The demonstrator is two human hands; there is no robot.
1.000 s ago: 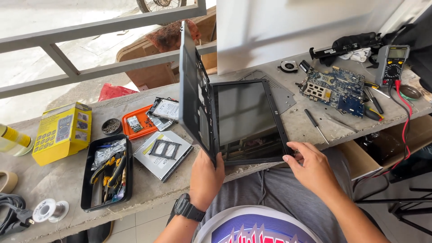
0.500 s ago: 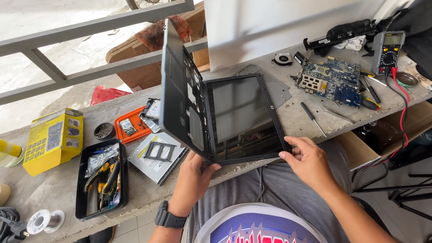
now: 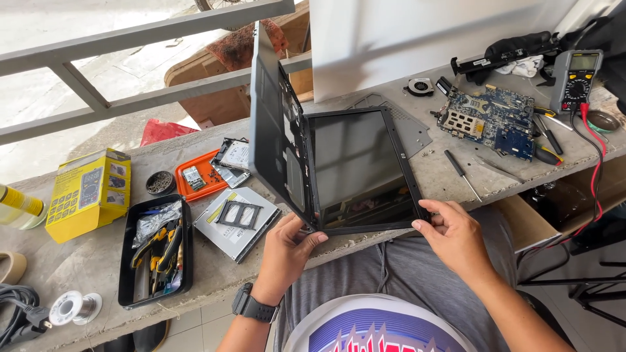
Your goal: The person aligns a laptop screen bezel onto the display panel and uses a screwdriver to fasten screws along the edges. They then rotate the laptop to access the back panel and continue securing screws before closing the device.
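The opened laptop [image 3: 339, 163] sits at the near edge of the concrete bench [image 3: 85, 261], screen panel lying flat and base shell standing upright. Since a second ago the shell has tipped more upright. The left hand [image 3: 287, 251] grips the hinge corner; the right hand [image 3: 453, 234] pinches the screen's near right corner. A circuit board [image 3: 489, 120], multimeter [image 3: 574, 78] and black tool tray [image 3: 156, 251] lie nearby.
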